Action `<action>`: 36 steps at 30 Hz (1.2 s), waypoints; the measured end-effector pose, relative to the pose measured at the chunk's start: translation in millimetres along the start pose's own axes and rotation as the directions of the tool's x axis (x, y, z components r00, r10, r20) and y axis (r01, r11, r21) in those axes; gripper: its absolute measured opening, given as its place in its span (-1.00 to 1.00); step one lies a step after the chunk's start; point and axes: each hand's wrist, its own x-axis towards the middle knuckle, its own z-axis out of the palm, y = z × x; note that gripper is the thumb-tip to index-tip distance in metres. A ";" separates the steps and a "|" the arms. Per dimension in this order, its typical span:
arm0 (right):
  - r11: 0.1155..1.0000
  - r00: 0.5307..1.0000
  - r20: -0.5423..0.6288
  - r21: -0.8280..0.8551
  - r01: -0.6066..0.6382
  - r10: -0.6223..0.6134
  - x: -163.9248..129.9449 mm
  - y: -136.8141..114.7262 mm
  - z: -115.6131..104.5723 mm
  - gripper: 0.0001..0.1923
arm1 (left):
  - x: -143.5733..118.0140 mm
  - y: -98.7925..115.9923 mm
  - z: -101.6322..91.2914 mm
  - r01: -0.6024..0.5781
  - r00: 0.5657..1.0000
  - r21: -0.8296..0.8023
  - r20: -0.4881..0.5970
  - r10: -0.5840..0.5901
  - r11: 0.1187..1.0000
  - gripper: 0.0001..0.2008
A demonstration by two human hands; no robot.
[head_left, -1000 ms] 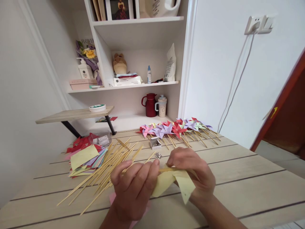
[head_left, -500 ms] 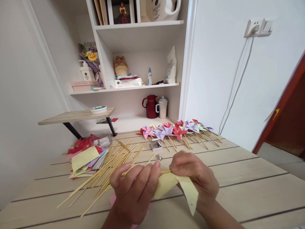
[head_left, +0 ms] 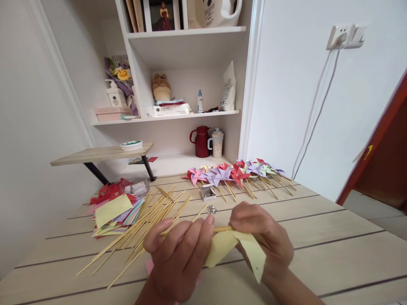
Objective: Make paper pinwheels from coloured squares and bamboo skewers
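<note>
yellow paper pinwheel (head_left: pixel 237 252) pinched by right hand (head_left: pixel 262 237) against bamboo stick (head_left: pixel 222 229); left hand (head_left: pixel 181 250) fingertips grip it, steadying alignment.

"flower" on bouquet wrapping (head_left: pixel 115 59)

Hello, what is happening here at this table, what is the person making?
A person is putting together a paper pinwheel. Both hands, left hand and right hand, hold a pale yellow pinwheel on a bamboo stick above the wooden table. Loose bamboo sticks and coloured paper squares lie to the left; finished pinwheels lie in a row at the far edge.
</note>
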 end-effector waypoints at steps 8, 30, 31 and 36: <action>0.997 0.999 0.027 -0.078 0.026 -0.024 5.1 -5.1 -1.7 -0.88 | -3.2 1.1 -2.4 0.008 1.000 0.012 0.012 -0.008 1.000 -0.74; 0.954 0.937 -0.182 0.037 -0.296 0.298 3.2 8.8 0.6 -0.72 | -44.0 17.2 55.9 0.393 0.587 -0.314 0.809 0.027 0.865 -0.85; 0.942 0.918 -0.215 0.057 -0.330 0.335 3.9 10.8 0.4 -0.73 | -44.7 17.4 58.5 0.399 0.591 -0.303 0.806 0.010 0.865 -0.84; 0.896 0.837 -0.320 0.149 -0.418 0.444 7.2 21.5 -0.9 -0.75 | -45.0 16.5 67.4 0.458 0.517 -0.256 0.856 -0.021 0.851 -0.86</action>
